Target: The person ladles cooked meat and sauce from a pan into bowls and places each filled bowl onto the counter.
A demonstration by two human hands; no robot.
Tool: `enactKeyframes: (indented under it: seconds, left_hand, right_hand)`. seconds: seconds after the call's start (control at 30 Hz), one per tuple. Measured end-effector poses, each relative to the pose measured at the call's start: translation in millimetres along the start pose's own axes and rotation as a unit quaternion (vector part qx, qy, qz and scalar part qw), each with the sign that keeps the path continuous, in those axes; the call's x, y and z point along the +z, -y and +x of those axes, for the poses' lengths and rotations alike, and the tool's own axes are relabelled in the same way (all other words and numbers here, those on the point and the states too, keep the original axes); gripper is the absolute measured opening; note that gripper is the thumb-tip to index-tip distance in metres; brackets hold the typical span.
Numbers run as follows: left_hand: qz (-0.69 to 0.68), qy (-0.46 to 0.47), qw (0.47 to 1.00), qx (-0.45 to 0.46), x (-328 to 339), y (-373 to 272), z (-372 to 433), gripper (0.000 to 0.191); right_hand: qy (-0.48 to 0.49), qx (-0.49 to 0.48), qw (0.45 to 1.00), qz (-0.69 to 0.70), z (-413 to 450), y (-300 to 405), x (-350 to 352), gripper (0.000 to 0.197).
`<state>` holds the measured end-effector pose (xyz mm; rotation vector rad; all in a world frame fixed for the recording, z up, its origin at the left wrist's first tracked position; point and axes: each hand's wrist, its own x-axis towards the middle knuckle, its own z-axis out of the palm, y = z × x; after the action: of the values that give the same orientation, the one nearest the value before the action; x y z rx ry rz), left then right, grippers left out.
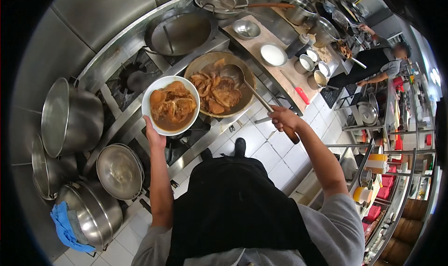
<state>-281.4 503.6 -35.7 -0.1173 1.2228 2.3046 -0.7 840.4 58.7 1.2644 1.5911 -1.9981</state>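
Note:
My left hand [154, 133] holds a white bowl [145, 101] by its near left side, level over the stove. Chunks of brown stewed meat [174, 105] in dark broth fill much of the bowl. Just to its right, a wide wok-like pan [251, 100] on the range contains more of the same stew [218, 91]. My right hand [285, 121] grips the wooden handle of a long ladle [257, 96]. The ladle's metal head rests in the pan among the meat; whether it has scooped anything cannot be made out.
Behind the pan sits a wok [189, 31] of brownish liquid. Large steel pots [84, 115] and stacked metal basins [119, 171] stand at left. The side counter [280, 68] bears a red-handled lighter [301, 94] and several containers. Another person [381, 63] works at far right.

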Motion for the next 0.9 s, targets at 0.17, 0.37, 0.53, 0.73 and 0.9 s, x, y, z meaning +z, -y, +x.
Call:
enactKeyframes:
  seconds: [0.17,0.37,0.53,0.73,0.9]
  left_hand:
    - [-0.005,0.013,1.0,-0.004,4,0,2,0.06]
    - [0.002,0.03,1.0,0.0,3,1,6,0.061]
    - [0.011,0.032,0.999,0.003,5,2,10,0.062]
    - [0.014,0.055,0.998,0.007,11,1,12,0.063]
    - [0.01,0.047,0.999,0.006,10,3,15,0.062]
  right_hand:
    - [0.081,0.043,0.963,0.253,8,-16,-35,0.026]
    - [0.152,0.04,0.923,0.352,5,-35,-35,0.007]
    - [-0.052,-0.048,0.997,-0.019,-25,-5,15,0.036]
    - [-0.204,-0.218,0.86,-0.414,-16,2,11,0.059]
    - [-0.238,-0.221,0.817,-0.476,12,-27,12,0.059]
